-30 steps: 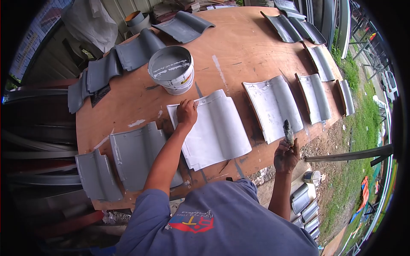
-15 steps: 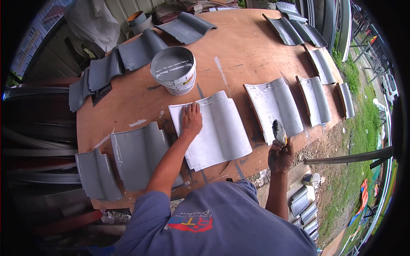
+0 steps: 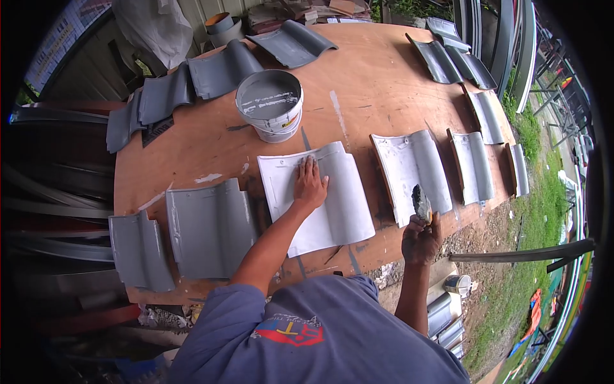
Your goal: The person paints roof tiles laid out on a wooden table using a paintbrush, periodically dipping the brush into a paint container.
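My left hand (image 3: 311,184) lies flat with fingers stretched out on a white-coated roof tile (image 3: 342,211) in the middle of the table. In my right hand (image 3: 422,243) a paintbrush (image 3: 420,203) points upward, its bristles dark with paint. Another whitish tile (image 3: 416,169) is just beyond the brush. Behind the tile under my left hand stands a bucket of grey paint (image 3: 276,131), with paint streaks on its rim and side. A grey-painted tile (image 3: 210,237) rests to the left of my left forearm.
More grey tiles (image 3: 224,67) line the far left edge of the wooden table (image 3: 358,77). Pale tiles (image 3: 472,168) stand along the right side. A small paint can (image 3: 457,284) and several tiles are on the ground at right. A dark bar (image 3: 521,251) juts in from the right.
My left hand has slid rightward from the white tile's upper left part toward its middle, and its fingers have straightened. The right hand still holds the brush in nearly the same place.
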Tool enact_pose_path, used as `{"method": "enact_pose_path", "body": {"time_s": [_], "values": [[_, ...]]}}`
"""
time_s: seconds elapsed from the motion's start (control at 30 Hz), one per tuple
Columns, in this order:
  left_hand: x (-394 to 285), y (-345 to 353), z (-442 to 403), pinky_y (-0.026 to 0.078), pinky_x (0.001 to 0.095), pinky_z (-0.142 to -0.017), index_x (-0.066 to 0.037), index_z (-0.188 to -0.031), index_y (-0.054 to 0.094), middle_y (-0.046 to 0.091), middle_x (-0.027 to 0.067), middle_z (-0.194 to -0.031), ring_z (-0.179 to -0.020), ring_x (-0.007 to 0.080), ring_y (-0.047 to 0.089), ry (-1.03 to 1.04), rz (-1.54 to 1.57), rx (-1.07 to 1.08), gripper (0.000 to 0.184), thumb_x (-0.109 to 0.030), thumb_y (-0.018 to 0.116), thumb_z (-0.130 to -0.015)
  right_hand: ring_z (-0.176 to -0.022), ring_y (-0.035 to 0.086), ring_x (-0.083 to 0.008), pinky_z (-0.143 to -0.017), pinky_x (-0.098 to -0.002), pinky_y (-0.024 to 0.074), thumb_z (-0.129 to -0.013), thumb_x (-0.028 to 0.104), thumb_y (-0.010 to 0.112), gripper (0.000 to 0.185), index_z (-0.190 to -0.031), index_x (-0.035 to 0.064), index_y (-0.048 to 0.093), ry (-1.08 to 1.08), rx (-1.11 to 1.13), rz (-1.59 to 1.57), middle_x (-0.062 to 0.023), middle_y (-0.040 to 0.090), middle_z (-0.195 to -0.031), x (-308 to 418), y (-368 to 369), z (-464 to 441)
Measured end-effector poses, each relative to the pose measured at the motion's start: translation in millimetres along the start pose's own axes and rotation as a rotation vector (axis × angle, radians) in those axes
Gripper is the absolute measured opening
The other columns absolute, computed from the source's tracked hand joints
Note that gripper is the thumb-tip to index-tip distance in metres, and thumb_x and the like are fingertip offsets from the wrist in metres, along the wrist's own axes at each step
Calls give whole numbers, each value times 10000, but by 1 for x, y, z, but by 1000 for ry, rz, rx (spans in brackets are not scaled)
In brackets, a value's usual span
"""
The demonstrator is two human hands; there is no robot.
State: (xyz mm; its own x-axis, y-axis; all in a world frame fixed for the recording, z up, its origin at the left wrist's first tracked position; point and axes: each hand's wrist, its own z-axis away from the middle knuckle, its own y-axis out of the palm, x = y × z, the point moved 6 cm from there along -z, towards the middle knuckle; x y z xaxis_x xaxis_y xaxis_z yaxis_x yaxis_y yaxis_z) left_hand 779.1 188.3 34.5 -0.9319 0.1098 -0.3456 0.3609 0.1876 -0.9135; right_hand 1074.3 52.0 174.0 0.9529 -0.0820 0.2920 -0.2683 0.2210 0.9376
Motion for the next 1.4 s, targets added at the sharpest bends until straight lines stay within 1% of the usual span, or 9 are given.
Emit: {"method": "enact_pose_path", "body": {"time_s": [0.17, 0.5, 0.7, 0.8, 0.97, 1.17, 1.27, 1.3, 1.4], "values": [[17, -28, -5, 441, 417, -1083, 17, -1293, 571, 536, 147, -1285, -1204, 328, 522, 12, -1, -110, 417, -224, 606, -955, -736, 618, -148, -611, -260, 525, -1060, 262, 593, 283, -1169, 4, 641, -8, -8, 21, -104, 709, -1005, -1, -3, 10], [34, -34, -23, 492, 486, -1042, -21, -1237, 611, 545, 115, -1310, -1257, 346, 505, 139, -37, -35, 383, -109, 607, -865, -759, 632, -124, -621, -254, 527, -1040, 264, 631, 238, -1138, 48, 659, -47, -12, 87, -69, 722, -1030, -1, -19, 11], [49, -31, -35, 480, 468, -1074, -17, -1275, 590, 537, 135, -1333, -1296, 352, 499, 122, 16, 191, 407, -96, 598, -877, -761, 635, -135, -618, -262, 522, -1051, 254, 611, 242, -1149, 37, 656, -54, 1, 54, -79, 721, -1026, 10, -15, 19], [59, -47, -25, 475, 450, -1083, -8, -1335, 556, 526, 145, -1372, -1292, 348, 507, 131, -23, -28, 463, -93, 599, -881, -762, 637, -146, -617, -259, 523, -1061, 247, 592, 253, -1161, 20, 646, -64, 14, 14, -97, 718, -1023, 20, -22, 22], [41, -25, 17, 108, 512, -1287, 68, -1595, 273, 166, 205, -1721, -1584, 335, 178, 4, -317, 224, 778, -389, 520, -1016, -761, 636, -155, -616, -250, 521, -1066, 250, 582, 276, -1178, 3, 631, -45, 25, -38, -121, 713, -1036, 19, -30, 25], [6, -37, 38, 375, 483, -1185, 9, -1218, 715, 456, 294, -1538, -1417, 450, 457, 69, 557, 297, 420, -314, 608, -972, -760, 635, -145, -623, -250, 530, -1067, 258, 581, 285, -1181, 3, 631, -25, 43, -36, -124, 711, -1040, 25, -26, 18], [34, -38, 26, 233, 511, -1254, -16, -1508, 486, 295, 275, -1647, -1517, 450, 289, 12, -235, -179, 637, -380, 589, -995, -787, 650, -139, -629, -248, 532, -1059, 263, 596, 278, -1179, 14, 634, -10, 77, 28, -109, 714, -1051, 27, -20, 15], [38, -31, 26, 148, 532, -1274, -34, -1608, 319, 182, 264, -1695, -1559, 464, 166, -54, -309, 21, 729, -390, 560, -1020, -805, 658, -138, -636, -251, 535, -1052, 268, 606, 272, -1173, 26, 636, -12, 58, 82, -99, 714, -1059, 25, -17, 12], [2, -23, 52, 201, 485, -1272, 7, -1567, 392, 222, 273, -1684, -1560, 425, 223, 94, -88, 140, 680, -401, 539, -1043, -804, 681, -130, -644, -258, 554, -1029, 243, 652, 229, -1157, 55, 622, -53, -109, 354, -63, 697, -969, 10, 4, 3]]}}
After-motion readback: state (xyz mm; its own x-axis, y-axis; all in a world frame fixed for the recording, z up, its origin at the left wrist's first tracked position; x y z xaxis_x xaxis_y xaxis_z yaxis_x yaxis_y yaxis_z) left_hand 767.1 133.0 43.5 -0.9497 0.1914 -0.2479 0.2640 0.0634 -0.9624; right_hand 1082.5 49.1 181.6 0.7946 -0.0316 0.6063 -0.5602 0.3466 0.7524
